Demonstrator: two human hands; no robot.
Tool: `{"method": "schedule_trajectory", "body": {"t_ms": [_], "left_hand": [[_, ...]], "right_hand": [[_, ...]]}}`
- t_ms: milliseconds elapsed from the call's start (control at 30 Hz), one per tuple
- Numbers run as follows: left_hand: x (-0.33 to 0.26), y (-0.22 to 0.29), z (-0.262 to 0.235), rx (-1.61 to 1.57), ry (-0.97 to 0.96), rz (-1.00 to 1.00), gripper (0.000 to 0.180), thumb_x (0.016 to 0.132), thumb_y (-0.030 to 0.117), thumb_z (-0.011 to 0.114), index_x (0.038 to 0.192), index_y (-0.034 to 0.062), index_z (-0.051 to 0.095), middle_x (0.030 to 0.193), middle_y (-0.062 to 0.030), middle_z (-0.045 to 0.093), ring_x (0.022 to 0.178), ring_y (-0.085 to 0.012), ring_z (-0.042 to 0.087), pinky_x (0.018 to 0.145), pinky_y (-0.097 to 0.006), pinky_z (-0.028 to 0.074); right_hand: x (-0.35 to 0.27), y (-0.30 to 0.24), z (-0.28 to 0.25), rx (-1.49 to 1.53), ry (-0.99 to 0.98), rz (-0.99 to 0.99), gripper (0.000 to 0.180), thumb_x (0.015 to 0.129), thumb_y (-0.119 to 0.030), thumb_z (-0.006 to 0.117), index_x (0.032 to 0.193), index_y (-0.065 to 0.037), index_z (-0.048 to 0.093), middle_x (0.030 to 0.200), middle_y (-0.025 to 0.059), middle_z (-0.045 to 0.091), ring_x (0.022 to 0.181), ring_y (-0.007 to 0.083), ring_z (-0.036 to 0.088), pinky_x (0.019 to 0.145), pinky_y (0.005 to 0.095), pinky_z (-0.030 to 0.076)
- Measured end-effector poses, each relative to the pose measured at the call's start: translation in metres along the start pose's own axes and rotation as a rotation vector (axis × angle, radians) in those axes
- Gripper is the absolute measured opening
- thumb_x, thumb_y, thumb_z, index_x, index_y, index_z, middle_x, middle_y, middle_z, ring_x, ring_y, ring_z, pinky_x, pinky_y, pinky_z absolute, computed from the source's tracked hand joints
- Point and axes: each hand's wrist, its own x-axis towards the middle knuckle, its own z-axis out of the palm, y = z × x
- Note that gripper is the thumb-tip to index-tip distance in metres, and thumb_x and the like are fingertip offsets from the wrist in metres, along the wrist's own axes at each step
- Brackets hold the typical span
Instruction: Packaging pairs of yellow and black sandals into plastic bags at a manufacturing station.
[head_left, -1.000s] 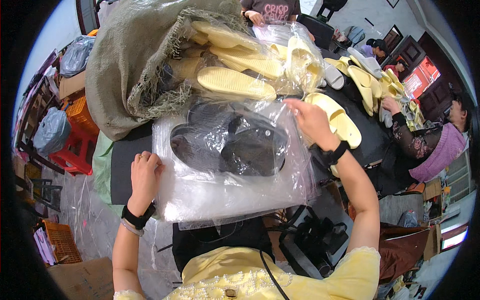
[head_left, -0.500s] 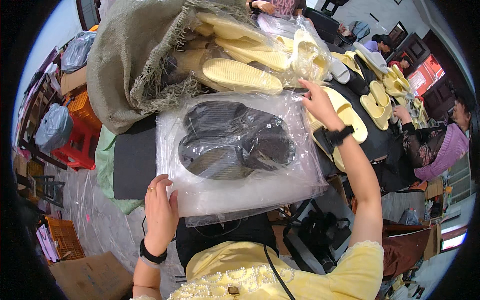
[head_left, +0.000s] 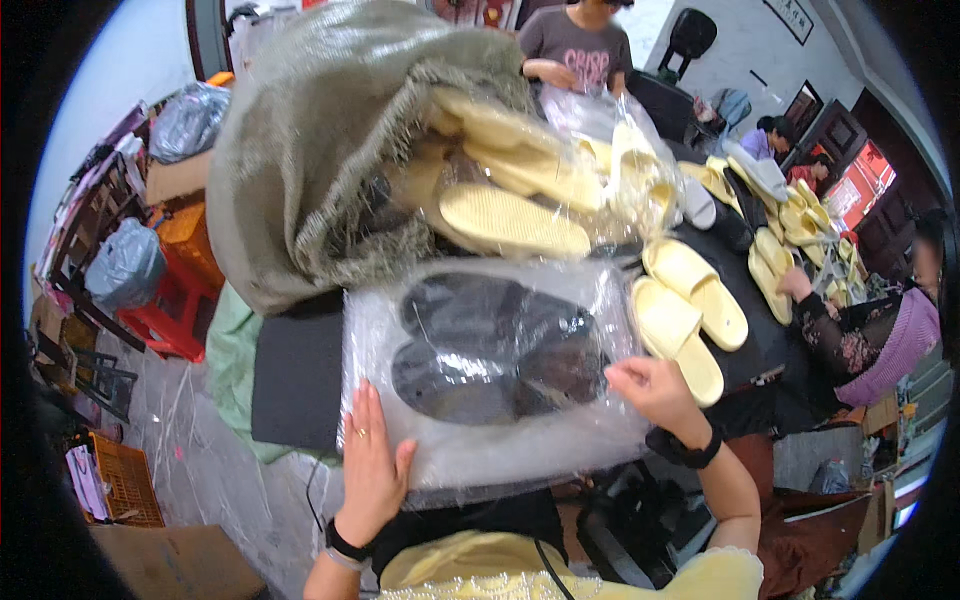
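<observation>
Far side: beyond both hands' fingers, a grey-green woven sack (head_left: 290, 170) with a frayed mouth and pale-yellow ribbed slippers in clear plastic (head_left: 515, 222) crowd the black-topped desk (head_left: 298, 385).
Right side: a loose pair of pale-yellow open-toe slippers (head_left: 665, 318) sits just beyond and right of the right fingers, bounding the space there; a co-worker's hand (head_left: 797, 285) is farther right.
Left side: a red plastic stool (head_left: 170, 325) stands well left of the left fingers.
Black slippers: the black pair under glossy clear film (head_left: 465, 375) lies between both hands' fingers, on a stack of clear plastic bags (head_left: 540, 452).
Left hand (head_left: 370, 470): laid palm down at the stack's near left edge, pointing away.
Left fingers: straight, thumb spread, pressing film, grasping nothing.
Right hand (head_left: 668, 400): bent inward at the stack's right side.
Right fingers: curled, tips together beside the black pair; whether they pinch film, I cannot tell.
</observation>
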Motion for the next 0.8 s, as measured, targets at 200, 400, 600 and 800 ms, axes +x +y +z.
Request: {"method": "schedule_trajectory", "body": {"t_ms": [200, 400, 600, 800], "left_hand": [[-0.007, -0.013, 0.014, 0.069, -0.099, 0.016, 0.066, 0.089, 0.032, 0.048, 0.139, -0.0037, 0.022, 0.145, -0.0211, 0.023, 0.135, -0.0353, 0.020, 0.107, -0.051, 0.016], [-0.002, -0.013, 0.019, 0.283, -0.088, 0.008, 0.066, 0.087, 0.034, 0.049, 0.137, -0.0029, 0.028, 0.144, -0.0194, 0.026, 0.135, -0.0346, 0.019, 0.108, -0.052, 0.009], [-0.005, -0.013, 0.020, 0.260, 0.132, -0.044, 0.059, 0.078, 0.014, 0.062, 0.129, -0.0032, 0.037, 0.135, -0.0197, 0.036, 0.133, -0.0383, 0.023, 0.107, -0.051, 0.017], [-0.001, -0.009, 0.024, 0.161, 0.252, -0.129, 0.027, 0.074, 0.010, 0.066, 0.093, 0.0015, 0.049, 0.126, -0.0231, 0.041, 0.129, -0.0415, 0.028, 0.103, -0.050, 0.023]], "right_hand": [[-0.015, 0.016, -0.012, 0.636, 0.094, -0.056, 0.018, 0.089, -0.014, 0.052, 0.088, 0.002, 0.061, 0.084, 0.0095, 0.065, 0.069, 0.0127, 0.060, 0.061, 0.0256, 0.047], [-0.023, 0.024, -0.020, 1.128, -0.121, -0.057, 0.031, 0.097, -0.025, 0.032, 0.086, -0.005, 0.053, 0.095, 0.0184, 0.063, 0.060, 0.0117, 0.052, 0.057, 0.0238, 0.045], [-0.012, 0.053, -0.016, 0.689, -0.388, 0.081, 0.029, 0.096, -0.025, 0.040, 0.110, -0.006, 0.056, 0.102, 0.0113, 0.062, 0.063, 0.0083, 0.048, 0.057, 0.0209, 0.042], [-0.002, 0.059, -0.002, 0.265, -0.662, -0.013, 0.032, 0.092, -0.023, 0.052, 0.120, -0.007, 0.054, 0.110, 0.0039, 0.060, 0.092, 0.0129, 0.054, 0.078, 0.0267, 0.045]]}}
